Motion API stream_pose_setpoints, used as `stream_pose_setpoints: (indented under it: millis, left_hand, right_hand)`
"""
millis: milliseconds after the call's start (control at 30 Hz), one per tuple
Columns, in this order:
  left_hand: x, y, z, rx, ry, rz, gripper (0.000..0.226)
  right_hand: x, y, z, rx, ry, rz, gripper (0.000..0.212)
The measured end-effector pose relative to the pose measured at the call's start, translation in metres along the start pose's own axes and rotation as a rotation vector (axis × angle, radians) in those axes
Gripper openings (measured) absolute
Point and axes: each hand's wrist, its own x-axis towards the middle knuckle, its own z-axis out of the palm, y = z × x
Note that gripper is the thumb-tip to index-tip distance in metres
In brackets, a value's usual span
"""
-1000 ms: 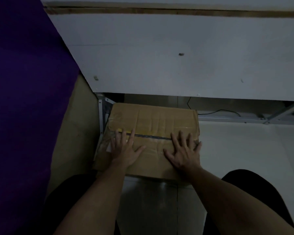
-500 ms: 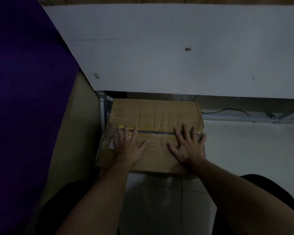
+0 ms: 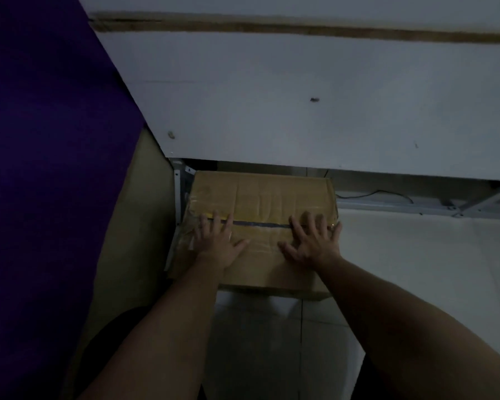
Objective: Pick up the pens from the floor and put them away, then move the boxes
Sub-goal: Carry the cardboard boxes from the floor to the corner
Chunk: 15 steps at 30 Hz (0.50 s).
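Seen from the head camera in dim light, a person leans over a taped cardboard box (image 3: 260, 203) that sits on a pale tiled floor (image 3: 410, 269). Both hands lie flat on the box's top. The left hand (image 3: 217, 243) rests on the left half, fingers straight and spread, thumb angled toward the middle, its fingertips reaching the dark seam (image 3: 260, 224) that runs across the lid under clear tape. The right hand (image 3: 312, 241) rests on the right half in the same way, fingers splayed, the outermost finger at the box's right edge. Neither hand curls around anything; the palms simply press on the cardboard.

The far end of the box lies just under the front edge of a white tabletop (image 3: 300, 111), which fills the upper part of the view. A white metal frame leg (image 3: 177, 197) stands just beside the box's left side, and more of the frame (image 3: 474, 204) runs along the floor to the right, with a thin black cable (image 3: 378, 194) behind it. A broad purple surface (image 3: 41, 168) covers the left of the picture, with a tan panel (image 3: 133, 226) between it and the box; what that panel is cannot be made out in the gloom. A small dark speck (image 3: 314, 99) marks the tabletop. Both bare forearms reach in from the bottom edge.
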Motion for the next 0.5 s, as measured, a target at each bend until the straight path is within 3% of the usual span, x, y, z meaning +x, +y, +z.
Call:
stream_pose_setpoints:
  millis: [133,500]
  left_hand:
    - [-0.05,0.002,-0.075,0.016,-0.008,0.01,0.088]
    - [-0.22,0.01,-0.416,-0.025,-0.01,-0.058,0.086]
  right_hand:
    - [-0.039,-0.01,-0.071,-0.014,-0.038,-0.006,0.082]
    - [-0.197,-0.039,-0.404,0.009,0.01,-0.023,0.084]
